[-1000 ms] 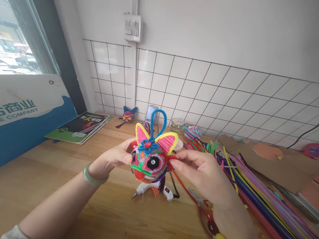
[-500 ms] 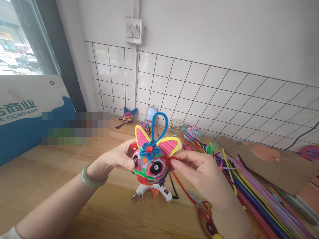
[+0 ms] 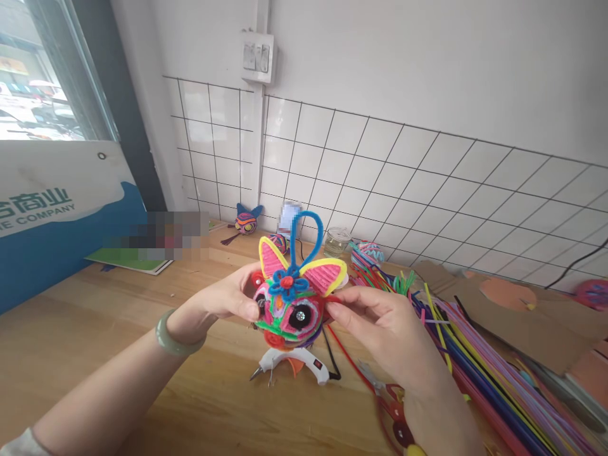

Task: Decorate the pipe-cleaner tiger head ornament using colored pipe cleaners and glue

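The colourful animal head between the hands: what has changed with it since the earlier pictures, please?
The animal head has shifted slightly right and down in the picture, and its face seems tipped a little lower. More of the white glue gun shows beneath it. Nothing was taken up or let go: the left hand and right hand keep their hold. The scissors lie as before.
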`<state>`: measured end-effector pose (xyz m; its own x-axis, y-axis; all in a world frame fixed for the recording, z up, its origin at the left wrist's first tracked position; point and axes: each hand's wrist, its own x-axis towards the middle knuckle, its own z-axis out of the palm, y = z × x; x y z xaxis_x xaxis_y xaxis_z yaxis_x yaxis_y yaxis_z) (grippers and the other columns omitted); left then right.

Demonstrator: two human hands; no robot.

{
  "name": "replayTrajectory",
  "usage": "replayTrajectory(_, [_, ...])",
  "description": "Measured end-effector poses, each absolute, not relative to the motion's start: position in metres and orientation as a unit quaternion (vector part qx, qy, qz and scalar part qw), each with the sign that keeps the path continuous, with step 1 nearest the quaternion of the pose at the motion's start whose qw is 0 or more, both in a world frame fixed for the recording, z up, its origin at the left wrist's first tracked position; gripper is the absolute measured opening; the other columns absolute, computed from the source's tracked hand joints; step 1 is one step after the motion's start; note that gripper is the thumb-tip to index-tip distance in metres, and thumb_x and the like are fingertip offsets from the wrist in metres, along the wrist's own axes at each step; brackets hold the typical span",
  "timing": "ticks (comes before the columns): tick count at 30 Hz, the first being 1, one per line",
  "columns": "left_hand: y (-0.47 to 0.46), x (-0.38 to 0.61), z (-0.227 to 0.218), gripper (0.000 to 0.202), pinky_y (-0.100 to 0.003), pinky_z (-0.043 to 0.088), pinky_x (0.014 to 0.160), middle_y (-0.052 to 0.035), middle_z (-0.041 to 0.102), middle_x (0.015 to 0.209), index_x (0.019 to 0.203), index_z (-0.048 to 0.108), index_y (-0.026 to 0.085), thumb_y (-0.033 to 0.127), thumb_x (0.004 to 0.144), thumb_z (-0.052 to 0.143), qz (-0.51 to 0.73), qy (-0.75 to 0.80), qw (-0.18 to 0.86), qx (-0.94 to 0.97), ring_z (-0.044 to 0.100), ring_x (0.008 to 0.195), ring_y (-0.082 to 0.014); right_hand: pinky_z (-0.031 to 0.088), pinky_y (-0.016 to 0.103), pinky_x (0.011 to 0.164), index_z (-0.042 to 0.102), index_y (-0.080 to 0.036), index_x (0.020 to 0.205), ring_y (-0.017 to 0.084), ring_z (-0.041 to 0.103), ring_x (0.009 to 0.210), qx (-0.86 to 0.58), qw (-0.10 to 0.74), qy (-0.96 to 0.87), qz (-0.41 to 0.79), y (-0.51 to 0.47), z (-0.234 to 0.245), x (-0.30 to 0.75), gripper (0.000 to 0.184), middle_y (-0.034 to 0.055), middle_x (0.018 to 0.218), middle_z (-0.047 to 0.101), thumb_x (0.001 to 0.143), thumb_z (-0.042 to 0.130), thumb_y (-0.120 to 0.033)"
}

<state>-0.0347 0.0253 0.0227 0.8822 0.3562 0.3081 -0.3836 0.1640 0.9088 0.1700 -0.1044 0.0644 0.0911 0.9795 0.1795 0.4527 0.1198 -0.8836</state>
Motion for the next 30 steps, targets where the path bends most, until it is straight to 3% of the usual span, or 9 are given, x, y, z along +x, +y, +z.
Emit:
replayTrajectory(14, [0.0207, -0.0343, 0.0239, 0.060, -0.035, 0.053, 0.078, -0.0105, 0.071, 0.095, 0.108, 0.065, 0.015, 0.040, 0.057, 0.086, 0.264, 0.015, 0.735, 0.624, 0.067, 0.082, -0.0236, 0.056, 0.031, 0.072, 0.074, -0.021, 0.085, 0.022, 0.071, 0.083, -0.589, 0.448, -0.602, 0.301, -0.1017, 0.0654, 0.1732, 0.018, 0.0056, 0.087, 0.076, 0.082, 0.064, -0.036])
replayTrajectory(21, [0.0200, -0.0361, 0.0233, 0.060, -0.032, 0.052, 0.074, -0.0057, 0.068, 0.085, 0.107, 0.063, 0.016, 0.042, 0.058, 0.085, 0.267, 0.028, 0.719, 0.641, 0.060, 0.059, -0.0137, 0.054, 0.028, 0.074, 0.073, -0.022, 0.085, 0.020, 0.070, 0.083, -0.573, 0.466, -0.597, 0.314, -0.1009, 0.0631, 0.1746, 0.014, 0.0036, 0.087, 0.077, 0.084, 0.065, -0.033])
replayTrajectory(30, [0.0191, -0.0348, 0.0228, 0.058, -0.031, 0.053, 0.074, -0.0080, 0.070, 0.092, 0.108, 0.063, 0.017, 0.037, 0.059, 0.085, 0.280, -0.001, 0.732, 0.621, 0.065, 0.074, -0.0179, 0.054, 0.025, 0.073, 0.074, -0.022, 0.086, 0.018, 0.070, 0.081, -0.577, 0.474, -0.602, 0.283, -0.1052, 0.0663, 0.1709, 0.014, 0.0023, 0.086, 0.077, 0.084, 0.065, -0.032])
